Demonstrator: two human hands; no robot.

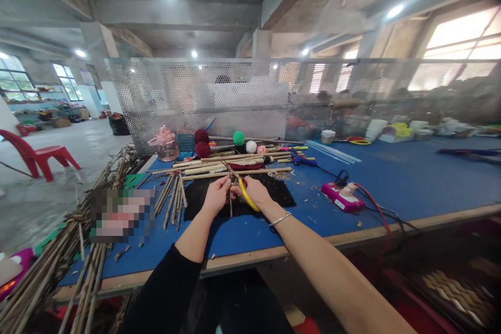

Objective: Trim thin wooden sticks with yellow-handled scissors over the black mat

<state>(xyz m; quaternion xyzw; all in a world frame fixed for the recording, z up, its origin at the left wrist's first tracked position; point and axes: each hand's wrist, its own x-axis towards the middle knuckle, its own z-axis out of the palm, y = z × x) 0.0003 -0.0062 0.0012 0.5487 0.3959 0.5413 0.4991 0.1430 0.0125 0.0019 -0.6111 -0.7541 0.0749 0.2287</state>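
Over a black cloth point(282, 192) on the blue table, my left hand point(217, 194) pinches a thin brown twig point(230, 209) that points down toward me. My right hand point(255, 191) grips scissors point(249, 199) with yellow handles, blades pointing up and left, close to the left fingertips. Whether the blades touch the twig I cannot tell. Short cut twigs point(172, 201) lie fanned out left of the cloth. Just beyond both hands, pale wooden sticks point(211, 169) lie across the table.
Yarn balls point(238, 139), a pink-lidded jug point(168, 147) and a blue glue gun point(303, 159) sit farther back. A pink power strip point(341, 199) with cords lies right. Long twigs point(58, 250) cover the left edge. Behind stands a perforated metal screen point(195, 94).
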